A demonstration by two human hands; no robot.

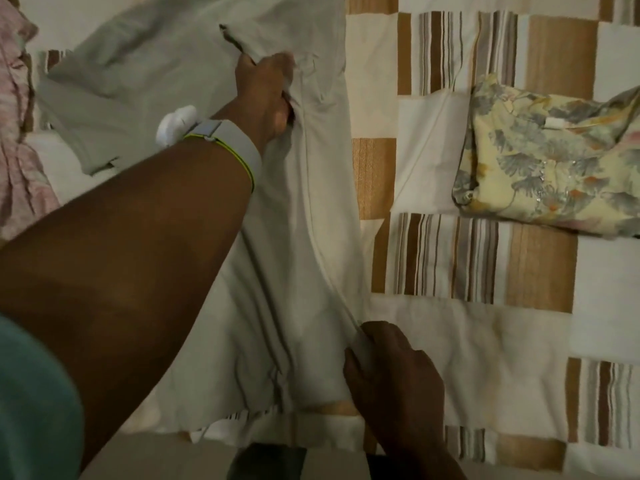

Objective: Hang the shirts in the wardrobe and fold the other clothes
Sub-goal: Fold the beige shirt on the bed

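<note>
I look down on a bed covered by a patchwork bedspread (540,271) of cream, tan and striped squares. A pale grey-green garment (298,209) lies stretched along its left half, running from the far side toward me. My left hand (266,95), with a grey band (235,143) at the wrist, grips a bunch of the garment's fabric at the far end. My right hand (391,372) pinches the garment's long edge near the bed's near edge, fingers curled around the cloth. To the right, well apart from the garment, sits a folded floral piece of clothing (554,157) in yellow and grey. A pink crumpled cloth (17,133) lies at the far left edge, and something small and white (176,124) rests beside my left forearm. Between the garment and the floral piece, the bedspread lies bare.
</note>
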